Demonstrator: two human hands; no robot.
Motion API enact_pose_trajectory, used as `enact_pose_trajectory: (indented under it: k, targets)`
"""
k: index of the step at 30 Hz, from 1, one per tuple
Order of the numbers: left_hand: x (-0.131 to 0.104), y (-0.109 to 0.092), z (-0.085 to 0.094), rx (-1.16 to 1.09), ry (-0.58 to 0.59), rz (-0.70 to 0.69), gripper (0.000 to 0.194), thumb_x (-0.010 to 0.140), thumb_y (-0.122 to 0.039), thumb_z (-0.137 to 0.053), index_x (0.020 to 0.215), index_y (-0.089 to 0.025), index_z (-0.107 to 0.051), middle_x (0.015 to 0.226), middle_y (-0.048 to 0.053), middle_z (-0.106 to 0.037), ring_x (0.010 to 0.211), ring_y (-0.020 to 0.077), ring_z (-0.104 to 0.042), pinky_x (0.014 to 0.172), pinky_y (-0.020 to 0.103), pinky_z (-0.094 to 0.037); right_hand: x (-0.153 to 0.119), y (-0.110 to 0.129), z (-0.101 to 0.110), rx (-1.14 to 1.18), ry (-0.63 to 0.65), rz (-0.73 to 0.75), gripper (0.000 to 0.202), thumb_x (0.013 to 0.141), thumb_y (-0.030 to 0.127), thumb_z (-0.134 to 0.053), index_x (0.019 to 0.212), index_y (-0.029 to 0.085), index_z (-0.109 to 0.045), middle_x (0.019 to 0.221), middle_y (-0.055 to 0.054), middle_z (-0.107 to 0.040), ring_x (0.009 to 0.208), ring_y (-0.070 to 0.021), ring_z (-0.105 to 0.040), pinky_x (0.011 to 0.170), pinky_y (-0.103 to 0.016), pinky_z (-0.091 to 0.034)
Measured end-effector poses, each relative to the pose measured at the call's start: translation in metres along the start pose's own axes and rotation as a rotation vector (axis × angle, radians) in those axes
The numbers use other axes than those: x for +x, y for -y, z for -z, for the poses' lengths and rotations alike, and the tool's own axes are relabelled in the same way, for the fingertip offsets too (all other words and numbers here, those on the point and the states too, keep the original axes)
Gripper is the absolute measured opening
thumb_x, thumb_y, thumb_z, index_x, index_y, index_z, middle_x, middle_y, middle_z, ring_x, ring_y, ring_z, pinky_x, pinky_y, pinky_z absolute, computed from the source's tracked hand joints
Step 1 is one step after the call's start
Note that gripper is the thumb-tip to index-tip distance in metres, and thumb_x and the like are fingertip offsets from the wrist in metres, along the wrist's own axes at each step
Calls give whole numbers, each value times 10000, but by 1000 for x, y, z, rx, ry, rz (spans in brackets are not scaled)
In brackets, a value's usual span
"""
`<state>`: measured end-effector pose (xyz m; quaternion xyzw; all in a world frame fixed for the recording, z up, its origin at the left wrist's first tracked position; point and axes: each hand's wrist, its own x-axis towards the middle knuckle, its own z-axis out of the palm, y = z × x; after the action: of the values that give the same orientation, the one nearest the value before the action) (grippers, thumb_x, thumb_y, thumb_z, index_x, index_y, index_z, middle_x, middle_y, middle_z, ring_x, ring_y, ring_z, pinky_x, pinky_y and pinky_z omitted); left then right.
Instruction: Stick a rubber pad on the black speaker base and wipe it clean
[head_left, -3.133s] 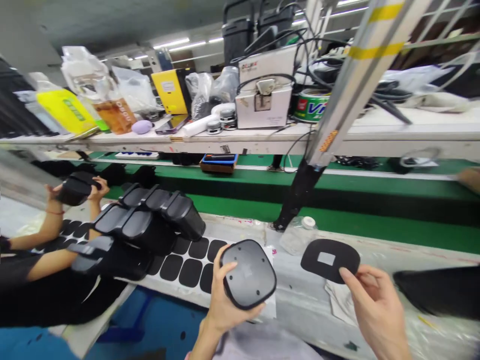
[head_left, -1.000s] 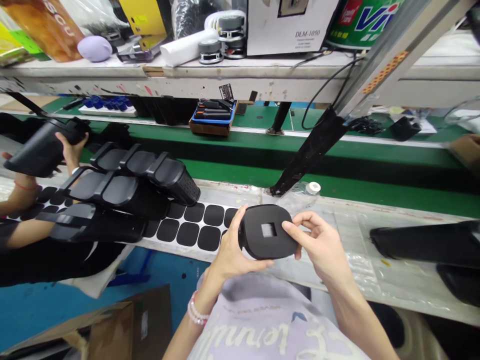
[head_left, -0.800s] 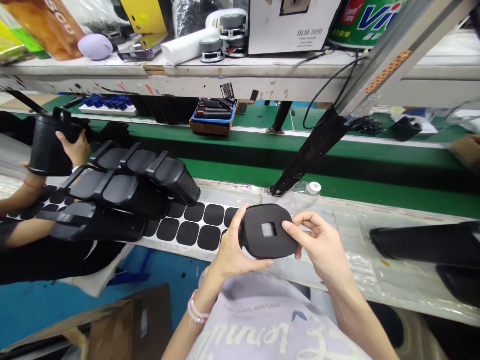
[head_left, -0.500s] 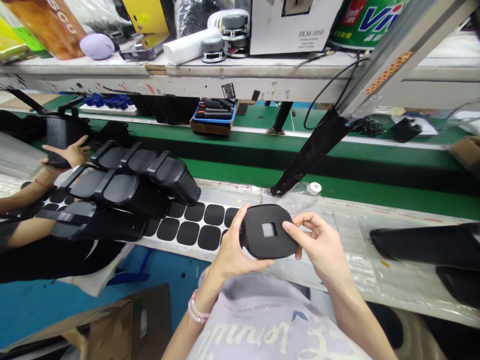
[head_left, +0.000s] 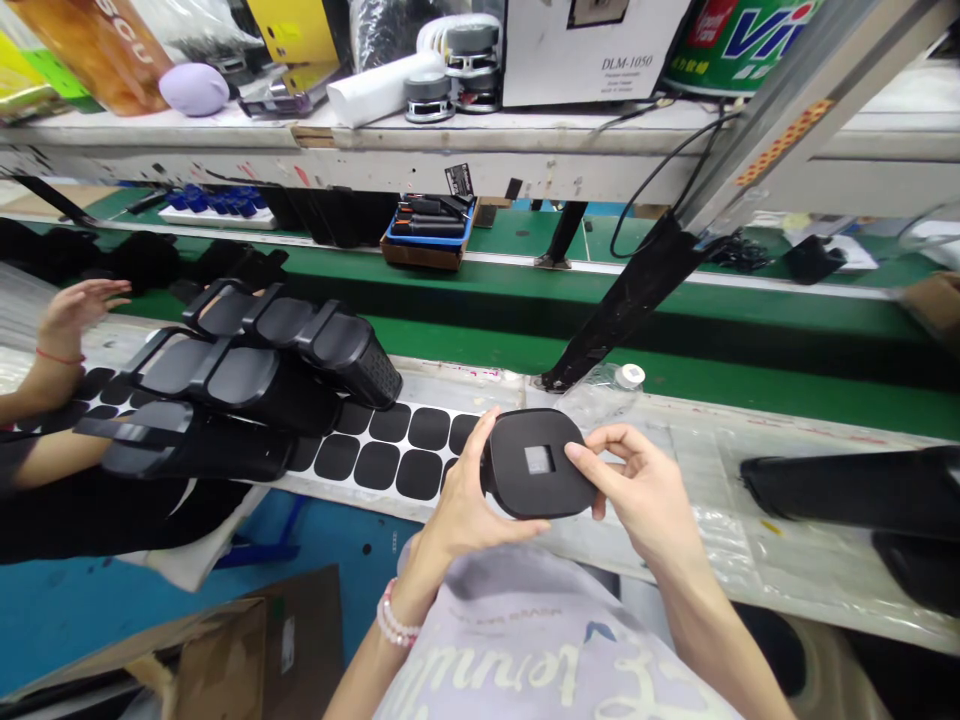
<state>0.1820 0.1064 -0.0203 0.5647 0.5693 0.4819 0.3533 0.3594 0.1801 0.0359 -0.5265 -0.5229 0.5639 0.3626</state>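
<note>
A black rounded-square housing (head_left: 517, 430) is held up in front of me with its flat end face toward the camera. That face has a small square cutout with something light grey inside. My left hand (head_left: 465, 485) wraps round its left side, thumb along the lower edge. On the right, my right hand (head_left: 634, 480) grips the edge, its thumb pressed on the face beside the cutout and its other fingers curled behind. Behind my left hand lies a white sheet with black rounded-square pads (head_left: 376, 466).
Several black handled housings (head_left: 240, 378) stand left on the bench. A co-worker's hand (head_left: 79, 310) is beyond them. A black post (head_left: 622, 310) rises ahead near a clear bottle (head_left: 600, 395). Black housings (head_left: 847, 490) lie at right. A cluttered shelf (head_left: 375, 150) and green conveyor (head_left: 465, 335) run across.
The co-worker's hand has let go of a black housing at the far left and moved back left, fingers now apart from it. My hands and the housing have barely moved.
</note>
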Motion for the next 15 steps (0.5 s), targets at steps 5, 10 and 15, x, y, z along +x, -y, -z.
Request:
enact_pose_trajectory:
  k: [5, 10, 15]
  targets:
    - [-1, 0, 0, -5, 3, 6, 1214, 557, -382, -883, 1519, -317, -146, 1517, 89, -384, 1332, 294, -463, 1096, 474, -423, 0, -1, -2, -10, -3, -2, 453, 666, 516, -795, 787, 162, -540, 724, 30, -571, 333, -73, -485, 326, -181, -339]
    - [-1, -2, 1, 26, 11, 13, 1210, 558, -378, -874, 1519, -310, -141, 1509, 99, -394, 1320, 309, -473, 1088, 501, -427, -1, -1, 0, -17, 0, -13, 451, 674, 519, -790, 800, 164, -541, 738, 31, -568, 341, -70, -483, 328, -185, -340]
    - [1, -2, 1, 59, 10, 5, 1206, 563, -374, -868, 1519, -302, -135, 1504, 108, -398, 1315, 315, -478, 1084, 507, -432, -1, -1, 1, -32, 6, -14, 450, 682, 523, -784, 803, 164, -542, 744, 29, -572, 341, -72, -490, 337, -185, -339]
